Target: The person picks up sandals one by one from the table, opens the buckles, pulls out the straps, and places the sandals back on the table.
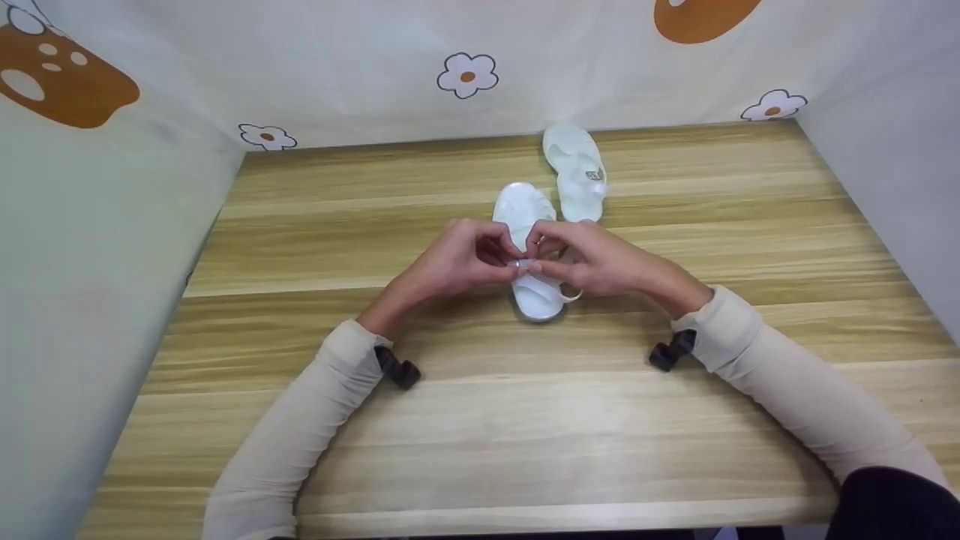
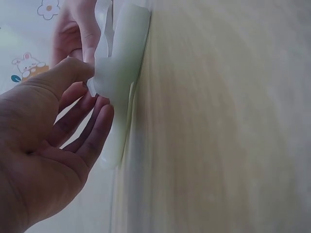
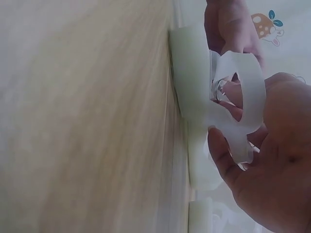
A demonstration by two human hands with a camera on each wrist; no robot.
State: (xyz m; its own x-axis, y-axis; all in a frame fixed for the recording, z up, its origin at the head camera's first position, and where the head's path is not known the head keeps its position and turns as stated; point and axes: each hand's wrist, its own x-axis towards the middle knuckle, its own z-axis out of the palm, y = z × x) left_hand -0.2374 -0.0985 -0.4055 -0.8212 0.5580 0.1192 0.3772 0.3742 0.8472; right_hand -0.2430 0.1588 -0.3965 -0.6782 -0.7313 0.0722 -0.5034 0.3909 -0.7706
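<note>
A white sandal [image 1: 519, 204] lies sole-down on the wooden table, its toe end pointing away from me. Both hands meet over its middle. My left hand [image 1: 463, 259] pinches the sandal's strap between thumb and fingers from the left. From the right, my right hand [image 1: 596, 259] pinches the same strap, its fingertips almost touching the left ones. The right wrist view shows the white strap [image 3: 253, 92] standing up in a loop from the sole [image 3: 188, 73], with a small shiny metal buckle [image 3: 219, 90] by the fingers. Fingers partly hide the strap ends.
A second white sandal [image 1: 574, 146], with a buckle on its strap, lies farther back to the right, near the wall. Pale walls with flower prints [image 1: 468, 75] enclose the wooden table [image 1: 375, 450] at the back and sides. Each wrist carries a black camera [image 1: 397, 367].
</note>
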